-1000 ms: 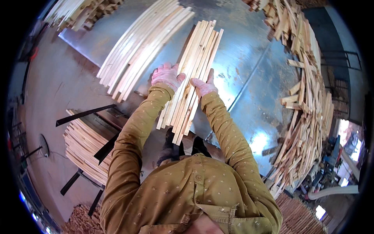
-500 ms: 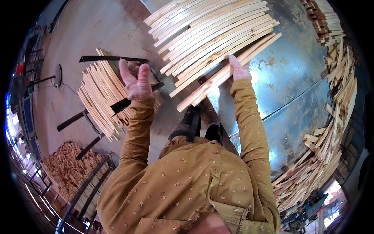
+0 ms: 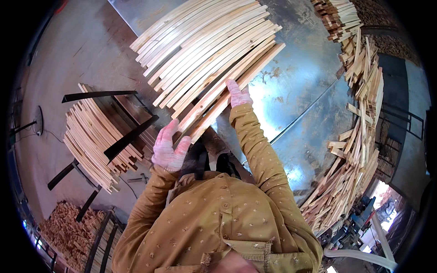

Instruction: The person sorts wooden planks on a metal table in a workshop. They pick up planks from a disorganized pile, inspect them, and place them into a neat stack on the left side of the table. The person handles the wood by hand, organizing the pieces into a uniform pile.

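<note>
Both my hands wear pale pinkish knit gloves. My left hand is open, thumb and fingers spread, beside the near left ends of two wooden strips at the row's near edge. Over the nearest wooden strip lies my right hand, closed on it, its fingers partly hidden. Just beyond, a second wooden strip runs alongside, with a narrow dark gap between the two. Farther off, a broad row of pale wooden strips lies side by side on the metal table.
At left, a rack with black metal arms holds a stack of strips. Below it stands a bundle of wood pieces. Along the table's right side runs a long, jumbled heap of strips. A fan stands far left.
My left hand has come from over the black rack to the strips' left ends. The two strips have parted, one now nearer the row. The whole view has shifted.
</note>
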Demonstrator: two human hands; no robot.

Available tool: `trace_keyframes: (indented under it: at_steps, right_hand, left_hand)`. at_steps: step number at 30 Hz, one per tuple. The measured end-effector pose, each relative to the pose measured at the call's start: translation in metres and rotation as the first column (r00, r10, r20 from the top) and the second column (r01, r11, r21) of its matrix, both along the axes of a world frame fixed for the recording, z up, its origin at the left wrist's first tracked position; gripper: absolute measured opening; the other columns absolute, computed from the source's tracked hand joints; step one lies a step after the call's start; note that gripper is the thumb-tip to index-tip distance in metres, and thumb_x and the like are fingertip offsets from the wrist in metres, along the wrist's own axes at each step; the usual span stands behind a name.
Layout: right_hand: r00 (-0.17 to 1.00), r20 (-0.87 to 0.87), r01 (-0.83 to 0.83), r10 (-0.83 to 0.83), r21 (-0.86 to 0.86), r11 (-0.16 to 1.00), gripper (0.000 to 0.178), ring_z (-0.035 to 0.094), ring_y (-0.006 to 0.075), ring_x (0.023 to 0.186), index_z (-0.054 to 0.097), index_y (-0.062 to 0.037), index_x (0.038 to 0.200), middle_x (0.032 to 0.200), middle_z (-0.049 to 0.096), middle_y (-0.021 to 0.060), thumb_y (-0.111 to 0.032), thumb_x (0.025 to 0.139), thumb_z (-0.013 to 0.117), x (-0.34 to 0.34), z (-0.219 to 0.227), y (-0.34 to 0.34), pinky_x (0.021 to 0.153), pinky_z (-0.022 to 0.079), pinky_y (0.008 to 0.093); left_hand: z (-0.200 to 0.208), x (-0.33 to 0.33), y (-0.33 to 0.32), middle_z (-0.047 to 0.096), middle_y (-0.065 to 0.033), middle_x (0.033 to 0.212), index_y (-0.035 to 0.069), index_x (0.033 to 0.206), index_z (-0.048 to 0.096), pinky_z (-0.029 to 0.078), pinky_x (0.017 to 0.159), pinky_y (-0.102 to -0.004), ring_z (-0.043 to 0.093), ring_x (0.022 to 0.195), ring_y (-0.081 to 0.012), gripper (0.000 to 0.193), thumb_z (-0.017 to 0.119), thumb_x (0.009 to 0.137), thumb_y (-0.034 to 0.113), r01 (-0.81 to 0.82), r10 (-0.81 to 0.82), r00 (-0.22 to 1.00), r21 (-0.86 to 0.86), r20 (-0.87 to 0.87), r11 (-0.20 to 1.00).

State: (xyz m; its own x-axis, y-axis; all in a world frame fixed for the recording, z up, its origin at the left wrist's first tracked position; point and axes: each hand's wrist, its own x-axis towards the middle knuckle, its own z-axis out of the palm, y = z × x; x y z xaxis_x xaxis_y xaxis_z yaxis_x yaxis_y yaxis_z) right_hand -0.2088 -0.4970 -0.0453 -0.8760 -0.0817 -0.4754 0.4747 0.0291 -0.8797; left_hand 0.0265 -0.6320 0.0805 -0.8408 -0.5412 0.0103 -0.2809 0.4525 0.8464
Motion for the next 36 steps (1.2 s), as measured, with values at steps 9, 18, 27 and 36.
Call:
trace_keyframes:
  at_steps: [9,18,27,36]
  right_hand:
    - [0.972,0.236,0.094,0.022,-0.469,0.878,0.043,0.066,0.0323,0.092,0.054,0.0046,0.123,0.108,0.065,0.0188,-0.024,0.093,0.065,0.011,0.001,0.046,0.080,0.058,0.0476]
    - [0.950,0.065,-0.284,0.305,0.585,0.760,0.067,0.060,0.0384,0.114,0.030,-0.0010,0.147,0.125,0.061,0.0240,-0.031,0.094,0.059,0.017,0.066,0.007,0.105,0.042,0.0376]
    - [0.830,-0.091,-0.346,0.550,0.690,0.636,0.095,0.055,0.0443,0.119,0.025,0.0049,0.146,0.129,0.055,0.0313,-0.069,0.090,0.043,-0.019,0.031,-0.056,0.104,0.041,0.0446]
    - [0.863,-0.113,-0.384,0.492,0.484,0.786,0.055,0.064,0.0239,0.076,0.062,-0.0023,0.106,0.091,0.067,0.0157,-0.055,0.090,0.061,-0.083,0.001,-0.123,0.062,0.052,0.0348]
  left_hand:
    - [-0.029,-0.035,-0.001,0.056,-0.0110,0.125,0.000,0.144,0.038,0.046,0.094,-0.0321,0.056,0.109,-0.0198,0.070,0.069,0.089,0.031,0.180,-0.413,0.907,0.811,0.083,0.557]
    - [-0.025,0.018,-0.014,0.060,-0.0132,0.112,0.005,0.145,0.038,0.049,0.088,-0.0316,0.059,0.098,-0.0229,0.063,0.059,0.086,0.015,0.342,-0.440,0.848,0.327,0.296,0.881]
    - [0.041,0.126,-0.043,0.058,-0.0055,0.101,0.007,0.142,0.043,0.050,0.064,-0.0236,0.056,0.077,-0.0118,0.064,0.055,0.080,-0.002,-0.487,0.543,0.840,0.434,-0.007,0.758]
    - [0.020,0.289,-0.057,0.061,-0.0049,0.101,0.006,0.139,0.043,0.050,0.057,-0.0251,0.055,0.067,-0.0107,0.052,0.057,0.089,0.009,-0.913,0.942,0.328,0.232,-0.072,0.336]
